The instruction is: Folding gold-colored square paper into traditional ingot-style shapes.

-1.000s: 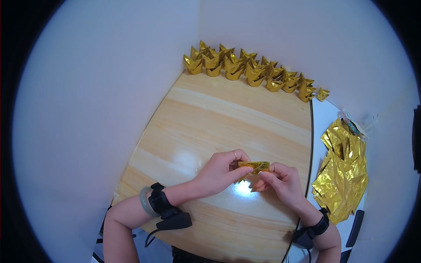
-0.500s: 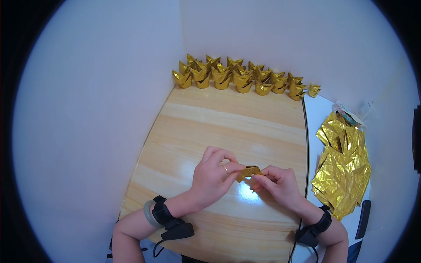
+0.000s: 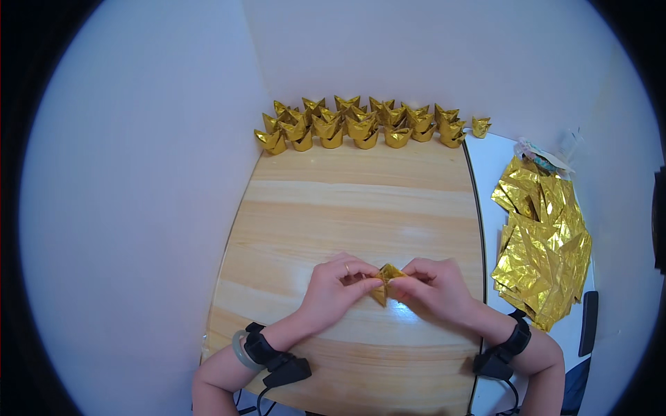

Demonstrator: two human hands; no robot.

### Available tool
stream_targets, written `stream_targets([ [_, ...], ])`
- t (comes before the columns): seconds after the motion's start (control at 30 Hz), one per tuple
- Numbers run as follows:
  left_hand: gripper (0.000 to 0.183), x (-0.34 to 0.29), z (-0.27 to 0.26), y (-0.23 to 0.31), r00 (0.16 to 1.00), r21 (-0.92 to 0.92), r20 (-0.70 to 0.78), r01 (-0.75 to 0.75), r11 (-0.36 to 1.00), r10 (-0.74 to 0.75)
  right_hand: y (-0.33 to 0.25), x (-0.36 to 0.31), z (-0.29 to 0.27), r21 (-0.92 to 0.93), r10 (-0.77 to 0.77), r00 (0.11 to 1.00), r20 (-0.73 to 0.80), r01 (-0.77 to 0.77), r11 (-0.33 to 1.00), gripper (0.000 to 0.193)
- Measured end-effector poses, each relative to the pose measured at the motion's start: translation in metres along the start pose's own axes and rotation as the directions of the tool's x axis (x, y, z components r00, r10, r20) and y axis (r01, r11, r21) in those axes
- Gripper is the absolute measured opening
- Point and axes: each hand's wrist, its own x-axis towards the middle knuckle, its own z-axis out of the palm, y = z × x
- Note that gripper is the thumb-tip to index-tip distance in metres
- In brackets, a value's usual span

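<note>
A small piece of folded gold foil paper is held between both hands over the near middle of the wooden tabletop. My left hand pinches its left side between thumb and fingers; a ring sits on one finger. My right hand grips the right side, thumb laid along the front. The paper has a pointed top and a point hanging below the fingertips. Part of it is hidden behind my thumbs.
Rows of folded gold paper ingots stand along the table's far edge. One more ingot stands apart on the white surface at right. There, a pile of loose gold foil sheets lies beside a clear plastic wrapper and a dark bar.
The folded paper has turned from a wide band to a more upright, pointed shape. My hands have come closer together around it. The whole view has shifted slightly.
</note>
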Motion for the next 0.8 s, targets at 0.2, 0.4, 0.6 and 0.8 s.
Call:
stream_targets([
  [0.2, 0.015, 0.003, -0.001, -0.006, 0.94, -0.548, 0.187, 0.341, 0.764, -0.286, 0.01, 0.007, 0.002, 0.6, 0.094, 0.982, 0.162, -0.173, 0.781, 0.029],
  [0.4, 0.015, 0.003, -0.003, -0.008, 0.914, -0.615, 0.241, 0.404, 0.677, -0.327, 0.008, 0.008, 0.005, 0.769, 0.075, 0.926, 0.37, -0.351, 0.534, 0.024],
  [0.6, 0.013, 0.004, -0.001, -0.011, 0.893, -0.694, 0.351, 0.45, 0.562, -0.282, 0.008, 0.01, 0.0, 0.801, 0.094, 0.881, 0.464, -0.462, 0.381, 0.022],
  [0.8, 0.016, 0.003, 0.001, -0.013, 0.853, -0.759, 0.467, 0.521, 0.389, -0.231, 0.01, 0.007, 0.001, 0.795, 0.107, 0.866, 0.489, -0.492, 0.355, 0.021],
])
